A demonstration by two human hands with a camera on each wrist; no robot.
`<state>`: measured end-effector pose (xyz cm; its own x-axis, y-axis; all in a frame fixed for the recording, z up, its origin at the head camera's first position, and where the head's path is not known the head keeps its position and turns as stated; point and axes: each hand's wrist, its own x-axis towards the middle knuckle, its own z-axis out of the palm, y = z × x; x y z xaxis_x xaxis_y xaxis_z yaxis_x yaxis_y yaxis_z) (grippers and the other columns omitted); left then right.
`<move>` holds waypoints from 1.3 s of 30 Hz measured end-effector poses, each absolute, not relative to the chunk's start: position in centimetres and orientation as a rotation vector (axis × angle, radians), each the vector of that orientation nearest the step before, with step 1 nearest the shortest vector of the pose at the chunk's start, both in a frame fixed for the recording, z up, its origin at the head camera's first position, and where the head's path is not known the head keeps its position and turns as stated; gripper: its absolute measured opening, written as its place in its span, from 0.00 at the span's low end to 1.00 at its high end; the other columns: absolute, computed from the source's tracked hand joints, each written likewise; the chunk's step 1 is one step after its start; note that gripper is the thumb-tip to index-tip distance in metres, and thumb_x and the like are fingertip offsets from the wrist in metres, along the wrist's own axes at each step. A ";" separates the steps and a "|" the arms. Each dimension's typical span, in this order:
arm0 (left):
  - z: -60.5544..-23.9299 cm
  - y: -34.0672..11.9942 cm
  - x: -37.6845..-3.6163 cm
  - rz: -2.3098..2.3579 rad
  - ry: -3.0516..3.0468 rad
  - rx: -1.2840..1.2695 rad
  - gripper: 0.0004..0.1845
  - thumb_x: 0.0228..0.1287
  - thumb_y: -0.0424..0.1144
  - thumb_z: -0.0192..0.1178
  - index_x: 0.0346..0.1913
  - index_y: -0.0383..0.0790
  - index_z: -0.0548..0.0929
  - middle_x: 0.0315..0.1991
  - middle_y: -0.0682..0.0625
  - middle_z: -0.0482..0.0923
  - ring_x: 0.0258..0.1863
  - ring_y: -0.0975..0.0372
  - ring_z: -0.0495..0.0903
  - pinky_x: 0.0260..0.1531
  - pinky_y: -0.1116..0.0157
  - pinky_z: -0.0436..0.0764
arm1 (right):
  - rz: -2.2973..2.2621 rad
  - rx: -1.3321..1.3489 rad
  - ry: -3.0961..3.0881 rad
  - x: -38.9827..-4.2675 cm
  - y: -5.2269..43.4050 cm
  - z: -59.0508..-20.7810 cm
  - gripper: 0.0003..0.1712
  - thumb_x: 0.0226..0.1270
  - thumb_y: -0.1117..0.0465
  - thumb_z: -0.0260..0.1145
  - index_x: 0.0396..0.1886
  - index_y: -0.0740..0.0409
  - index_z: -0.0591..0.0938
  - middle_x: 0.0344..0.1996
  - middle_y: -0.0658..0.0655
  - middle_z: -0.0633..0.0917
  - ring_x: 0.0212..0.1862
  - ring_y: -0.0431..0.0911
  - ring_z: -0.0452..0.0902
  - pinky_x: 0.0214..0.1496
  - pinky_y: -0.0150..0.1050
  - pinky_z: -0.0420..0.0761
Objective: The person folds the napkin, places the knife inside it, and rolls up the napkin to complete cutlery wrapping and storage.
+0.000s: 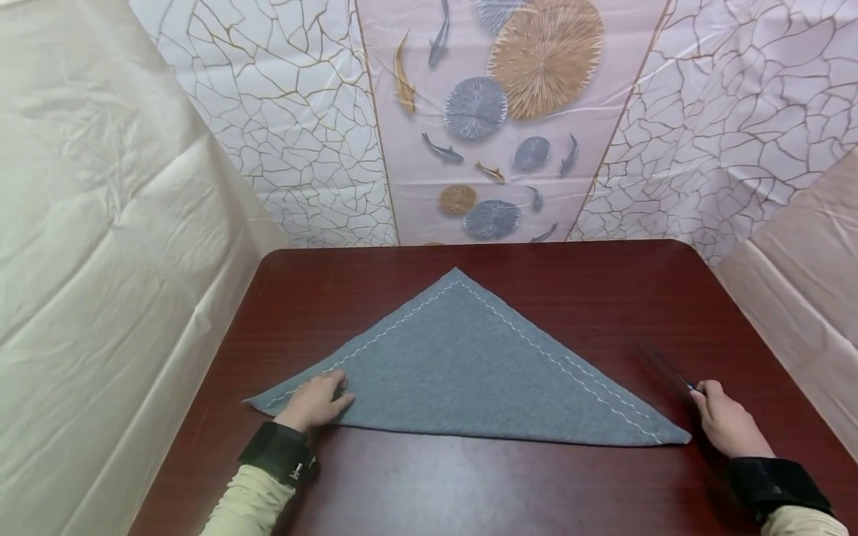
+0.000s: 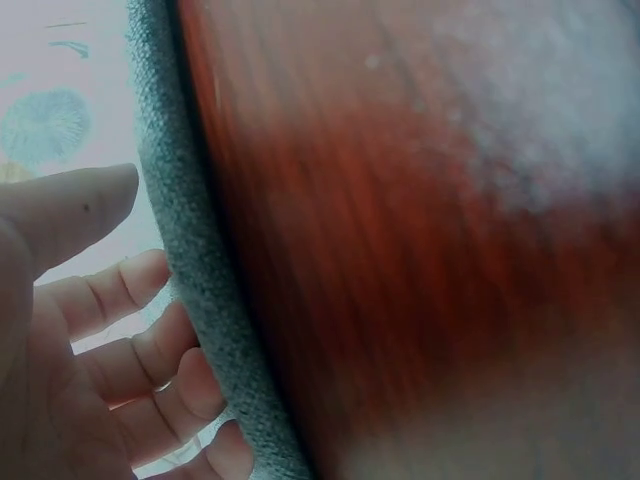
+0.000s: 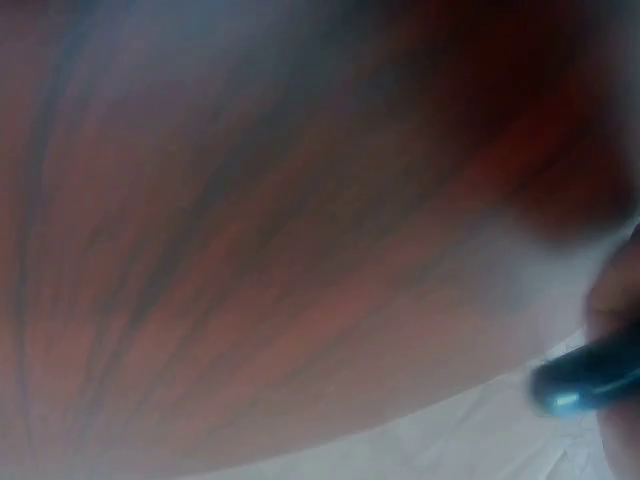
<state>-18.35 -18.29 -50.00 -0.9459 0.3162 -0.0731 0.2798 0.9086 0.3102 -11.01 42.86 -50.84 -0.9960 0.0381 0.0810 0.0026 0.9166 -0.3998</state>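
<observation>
A triangular grey felt-like cloth (image 1: 462,365) lies flat on the table, with wavy white stitch lines along its two upper sides. My left hand (image 1: 315,400) rests on its left corner. In the left wrist view the loosely bent fingers of the left hand (image 2: 130,350) are beside the thick cloth edge (image 2: 190,240). Off the cloth's right corner, my right hand (image 1: 731,420) grips a slim tool (image 1: 678,376) with a long thin blade or shaft, blurred, pointing away to the left. The right wrist view shows a dark rounded handle end (image 3: 575,390); its exact kind is unclear.
The dark red wooden table (image 1: 469,484) has rounded far corners. Behind it hangs a patterned curtain (image 1: 322,112) with fish and round motifs. Cream fabric (image 1: 100,260) drapes along the left, and more fabric (image 1: 798,283) hangs on the right.
</observation>
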 end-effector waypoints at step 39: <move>-50.3 -18.5 -18.5 0.463 2.953 0.478 0.11 0.55 0.42 0.62 0.32 0.44 0.70 0.26 0.50 0.72 0.26 0.58 0.72 0.25 0.58 0.70 | 0.479 0.531 -2.681 -14.0 30.7 -45.8 0.12 0.56 0.68 0.65 0.41 0.66 0.79 0.32 0.60 0.82 0.31 0.51 0.78 0.32 0.47 0.75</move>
